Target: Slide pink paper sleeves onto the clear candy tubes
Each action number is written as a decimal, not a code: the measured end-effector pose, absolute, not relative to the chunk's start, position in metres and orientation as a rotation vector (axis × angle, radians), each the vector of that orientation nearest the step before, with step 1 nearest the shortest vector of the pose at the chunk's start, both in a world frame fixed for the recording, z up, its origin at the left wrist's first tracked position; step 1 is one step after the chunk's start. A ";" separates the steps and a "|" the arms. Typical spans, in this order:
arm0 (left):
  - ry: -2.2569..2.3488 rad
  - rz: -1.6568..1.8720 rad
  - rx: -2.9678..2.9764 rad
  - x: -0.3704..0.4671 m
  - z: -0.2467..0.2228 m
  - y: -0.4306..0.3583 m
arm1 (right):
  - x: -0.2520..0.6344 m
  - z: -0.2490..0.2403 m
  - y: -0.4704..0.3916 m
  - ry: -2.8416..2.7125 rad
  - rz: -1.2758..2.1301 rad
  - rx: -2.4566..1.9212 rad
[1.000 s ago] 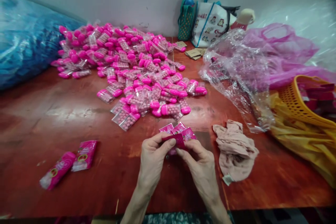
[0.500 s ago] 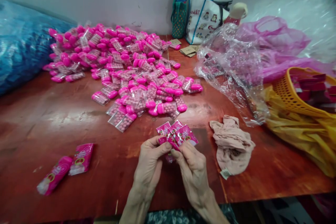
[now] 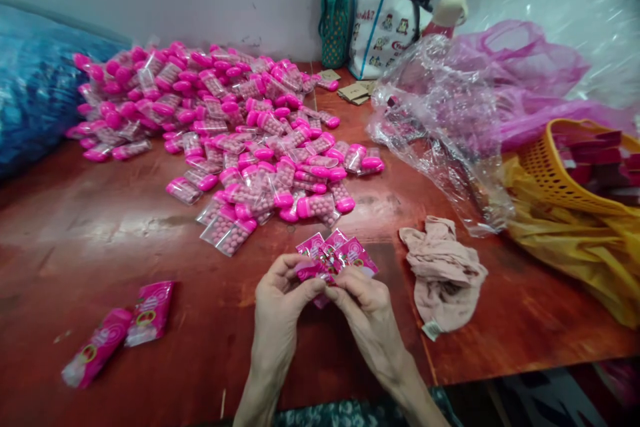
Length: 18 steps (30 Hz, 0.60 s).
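Note:
My left hand (image 3: 281,303) pinches a small pink printed plastic sleeve (image 3: 309,269) between thumb and fingers. From the other side my right hand (image 3: 371,307) grips the same sleeve, the thumb tips nearly meeting. Just beyond the fingertips lie several more flat pink sleeves (image 3: 356,253), fanned out on the table. A heap of clear bottles with pink caps and pink beads (image 3: 270,123) spreads across the far side. To the left, a bottle in a pink sleeve (image 3: 97,347) rests beside another sleeved one (image 3: 151,312).
A crumpled beige cloth (image 3: 445,273) lies right of my hands on the red-brown table (image 3: 210,360). Farther right are a yellow basket (image 3: 565,173), a yellow bag (image 3: 565,247) and clear plastic wrap (image 3: 425,107). A blue bag (image 3: 45,87) stands at far left.
My left fingers have lifted and opened out a little around the pink sleeve, and both thumbs have come closer together. The view has shifted slightly; the heap is unchanged.

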<state>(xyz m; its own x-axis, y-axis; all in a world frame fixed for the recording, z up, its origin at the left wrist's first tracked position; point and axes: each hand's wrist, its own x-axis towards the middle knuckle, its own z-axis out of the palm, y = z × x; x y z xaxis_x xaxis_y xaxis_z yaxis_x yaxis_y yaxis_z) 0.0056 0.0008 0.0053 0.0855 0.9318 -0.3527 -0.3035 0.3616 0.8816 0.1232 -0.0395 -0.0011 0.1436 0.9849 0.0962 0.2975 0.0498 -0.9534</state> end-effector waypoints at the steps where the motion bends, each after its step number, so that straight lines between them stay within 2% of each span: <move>1: 1.129 1.063 0.802 0.003 0.005 0.001 | 0.124 -0.001 -0.039 -1.370 0.861 -1.445; 5: 1.188 1.075 1.185 -0.010 0.006 0.004 | 0.126 -0.002 -0.039 -1.496 0.814 -1.474; 9: 1.114 0.921 1.467 -0.021 0.013 0.011 | 0.126 -0.004 -0.041 -1.655 0.785 -1.485; 12: 1.053 0.830 1.496 -0.024 0.017 0.014 | 0.126 0.000 -0.042 -1.720 0.788 -1.464; 18: 1.141 1.075 1.264 -0.015 0.006 0.007 | 0.119 0.011 -0.041 -1.485 0.841 -1.424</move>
